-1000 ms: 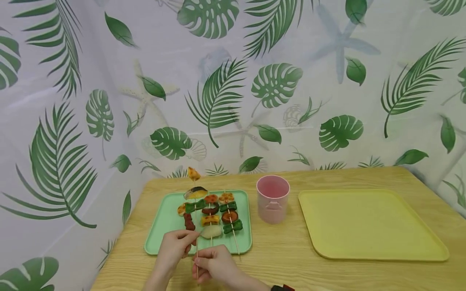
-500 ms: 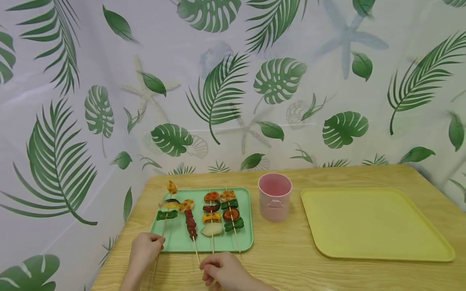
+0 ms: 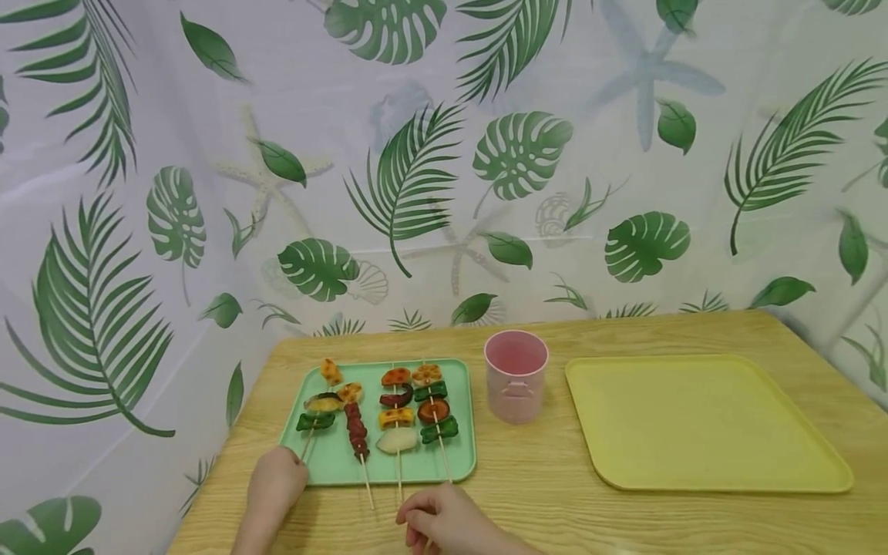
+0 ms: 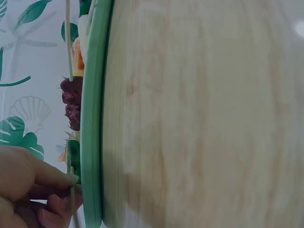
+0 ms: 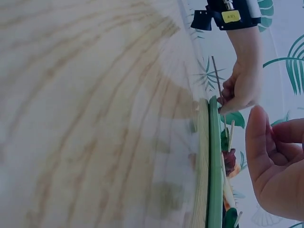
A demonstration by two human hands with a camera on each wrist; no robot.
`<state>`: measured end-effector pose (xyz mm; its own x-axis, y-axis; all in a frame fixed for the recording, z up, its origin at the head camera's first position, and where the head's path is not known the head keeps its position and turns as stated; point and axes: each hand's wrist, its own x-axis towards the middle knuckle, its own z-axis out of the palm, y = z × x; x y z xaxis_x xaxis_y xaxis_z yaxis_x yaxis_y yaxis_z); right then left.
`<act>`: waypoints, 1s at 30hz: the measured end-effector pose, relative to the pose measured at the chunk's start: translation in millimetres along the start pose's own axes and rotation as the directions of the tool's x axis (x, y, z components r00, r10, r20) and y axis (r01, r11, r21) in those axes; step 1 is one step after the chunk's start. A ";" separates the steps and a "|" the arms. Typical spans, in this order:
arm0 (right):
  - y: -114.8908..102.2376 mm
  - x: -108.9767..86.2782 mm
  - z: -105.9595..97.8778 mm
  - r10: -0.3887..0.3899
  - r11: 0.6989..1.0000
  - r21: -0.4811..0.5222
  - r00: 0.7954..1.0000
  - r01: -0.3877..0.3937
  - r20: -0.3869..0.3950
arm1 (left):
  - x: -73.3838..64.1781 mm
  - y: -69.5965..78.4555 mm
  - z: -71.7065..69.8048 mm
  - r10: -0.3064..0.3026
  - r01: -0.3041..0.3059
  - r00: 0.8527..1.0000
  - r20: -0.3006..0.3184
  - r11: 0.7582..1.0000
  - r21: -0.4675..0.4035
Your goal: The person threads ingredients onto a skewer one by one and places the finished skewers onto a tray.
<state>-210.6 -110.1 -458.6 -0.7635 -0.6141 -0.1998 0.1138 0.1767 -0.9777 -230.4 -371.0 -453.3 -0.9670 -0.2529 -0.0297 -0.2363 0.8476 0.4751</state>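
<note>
A skewer [image 3: 314, 422] with a green pepper piece, a yellow-and-black slice and an orange piece lies at the left of the green tray [image 3: 458, 467]. My left hand [image 3: 276, 482] pinches its stick at the tray's front edge; the left wrist view shows thumb and finger on the stick. Beside it lies a dark red meat skewer [image 3: 356, 432], its bare stick reaching past the front rim. Two more skewers lie to the right, a vegetable skewer [image 3: 397, 418] with a white piece and a mushroom skewer [image 3: 435, 411]. My right hand [image 3: 447, 520], fingers loosely curled, hovers before the tray and holds nothing visible.
A pink bucket [image 3: 516, 389] stands just right of the green tray. Farther right lies a larger yellow tray [image 3: 708, 424] on the wooden table [image 3: 527, 478]. A leaf-patterned cloth [image 3: 430, 231] hangs behind and at the left.
My left hand has carried the pepper skewer leftward and lowered it onto the green tray. My right hand has let go of the meat skewer and drawn back slightly to the right.
</note>
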 end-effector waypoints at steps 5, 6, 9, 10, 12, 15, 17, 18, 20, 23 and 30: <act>1.2 -1.2 -12.7 -0.028 1.000 -0.004 0.998 0.028 -0.060 | -7.4 7.7 5.8 0.073 -0.065 0.997 -0.038 0.983 0.171; 1.7 -1.3 -16.5 -0.062 0.998 -0.037 0.993 0.059 -0.096 | -9.8 12.9 8.0 0.094 -0.084 0.995 -0.047 0.981 0.177; 3.7 0.5 -29.6 -0.209 0.960 -0.236 0.945 0.150 -0.253 | -16.4 33.3 17.2 0.152 -0.146 0.988 -0.037 0.982 0.118; 4.3 1.9 -33.9 -0.262 0.934 -0.320 0.915 0.160 -0.308 | -18.3 40.2 20.6 0.147 -0.146 0.989 -0.009 0.986 0.077; 5.9 5.5 -41.2 -0.352 0.867 -0.478 0.853 0.142 -0.385 | -21.5 52.3 26.6 0.116 -0.117 0.992 0.049 0.993 0.008; 8.9 12.4 -47.8 -0.386 0.804 -0.589 0.825 0.082 -0.413 | -23.6 61.8 32.7 0.071 -0.071 0.992 0.109 0.997 0.002; 10.8 17.6 -49.3 -0.347 0.805 -0.590 0.853 0.058 -0.390 | -23.5 63.4 34.6 0.046 -0.048 0.992 0.120 0.999 0.012; 12.1 20.7 -49.3 -0.316 0.813 -0.581 0.870 0.043 -0.378 | -23.1 63.0 35.3 0.041 -0.043 0.992 0.121 0.999 0.009; 13.4 26.4 -48.5 -0.253 0.834 -0.552 0.900 0.017 -0.354 | -22.3 61.3 36.1 0.034 -0.034 0.993 0.117 0.999 -0.009; 12.4 33.0 -44.7 -0.208 0.848 -0.531 0.921 0.001 -0.331 | -21.3 57.9 36.5 0.037 -0.031 0.994 0.101 0.998 -0.054; 13.0 36.5 -40.5 -0.095 0.950 -0.312 0.942 -0.011 -0.321 | -16.1 50.9 35.1 0.096 -0.095 0.995 0.017 0.993 -0.069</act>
<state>-262.7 -99.1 -475.9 -0.9343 -0.3487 -0.0748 -0.0822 0.4147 -0.9062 -230.2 -307.3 -459.5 -0.9868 -0.1621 0.0015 -0.1361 0.8336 0.5354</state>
